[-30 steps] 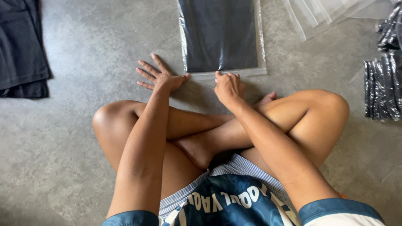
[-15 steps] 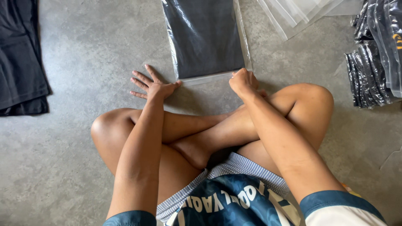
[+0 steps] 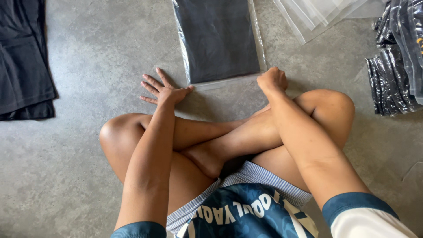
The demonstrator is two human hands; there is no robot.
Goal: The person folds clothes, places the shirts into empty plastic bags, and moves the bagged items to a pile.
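**Desk editor:** Where was the bagged garment, and which way did it run?

**Photographer:** The clear plastic bag [image 3: 219, 42] with a dark folded garment inside lay flat on the grey concrete floor [image 3: 79, 176], straight ahead of the seated person's crossed legs. Its long axis ran away from the person, leaning a little to the left at the far end; the open, unfilled strip of plastic faced the knees.

**Desk editor:** And the hands?

**Photographer:** The left hand [image 3: 164, 90] rested on the floor at the bag's near left corner, fingers [image 3: 150, 81] spread wide and flat, the thumb reaching to the plastic edge. The right hand [image 3: 272, 80] sat at the near right corner, fingers curled tight into a fist on the bag's rim; whether they pinched the plastic, I could not tell.

**Desk editor:** Other packages?

**Photographer:** Right of the bag, empty clear sleeves [image 3: 317, 13] fanned out at the top edge. Farther right, a stack of glossy filled bags [image 3: 392, 83] holding dark cloth. Well left of the bag, a pile of dark folded garments [image 3: 22, 61], unwrapped.
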